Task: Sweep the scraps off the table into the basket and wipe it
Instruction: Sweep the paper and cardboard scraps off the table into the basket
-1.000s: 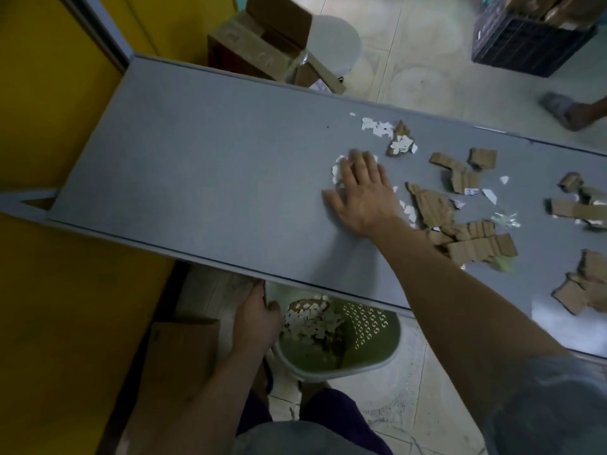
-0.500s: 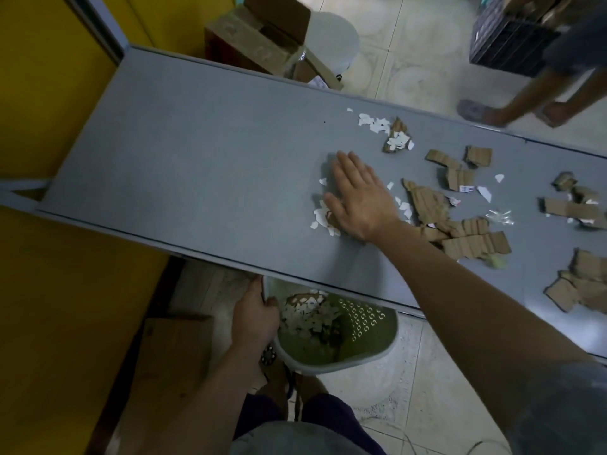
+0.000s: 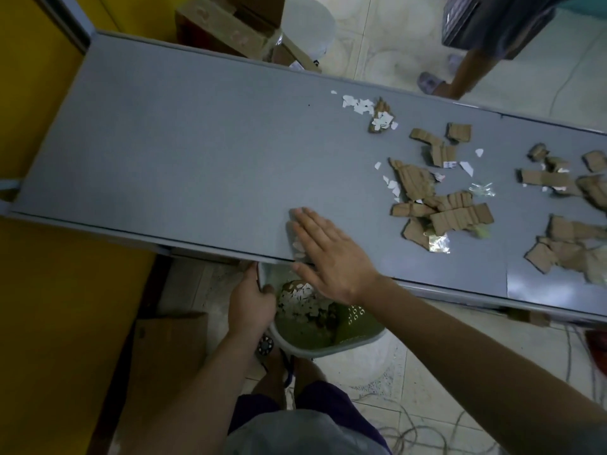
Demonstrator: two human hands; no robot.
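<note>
The grey table (image 3: pixel 197 152) is half swept; my flat, open right hand (image 3: pixel 331 254) pushes white scraps (image 3: pixel 299 247) over its edge; my left hand (image 3: pixel 251 303) grips the basket (image 3: pixel 354 339) underneath; bits may miss if it drifts.

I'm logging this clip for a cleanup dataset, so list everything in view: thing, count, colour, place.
table: one, grey, across the middle
cardboard scraps: many, brown, table's right half
paper scraps: many, white, among the cardboard, a few at the near edge
basket: one, green, below the near edge, scraps inside
cardboard box: one, brown, floor beyond the table
crate: one, dark, top right floor
bystander's leg: one, top right
cables: several, pale, floor lower right
left hand: grips the basket rim
right hand: flat, at the table's near edge
</note>
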